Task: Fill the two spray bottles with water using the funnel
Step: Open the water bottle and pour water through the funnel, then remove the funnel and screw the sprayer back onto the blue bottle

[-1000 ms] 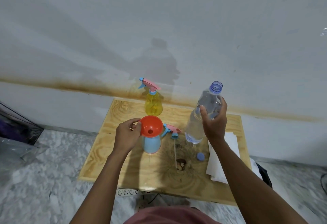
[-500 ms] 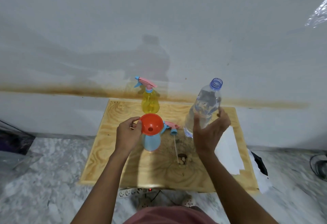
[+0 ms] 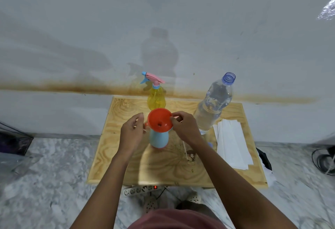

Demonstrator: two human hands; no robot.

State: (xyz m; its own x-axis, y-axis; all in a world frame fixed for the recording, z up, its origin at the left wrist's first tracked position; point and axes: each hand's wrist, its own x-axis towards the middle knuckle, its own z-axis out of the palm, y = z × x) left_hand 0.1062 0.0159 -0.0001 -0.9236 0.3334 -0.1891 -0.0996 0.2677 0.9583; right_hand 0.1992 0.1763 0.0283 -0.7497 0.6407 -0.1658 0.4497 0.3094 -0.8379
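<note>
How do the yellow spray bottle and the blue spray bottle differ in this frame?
The yellow spray bottle has its pink and blue trigger head on; the blue spray bottle is open, with an orange funnel in its neck. The yellow one looks see-through, the blue one opaque. The yellow one stands untouched at the back by the wall; the blue one stands nearer, between the left hand and the right hand, whose fingers are at the funnel's rim. Both stand upright on the wooden table.
</note>
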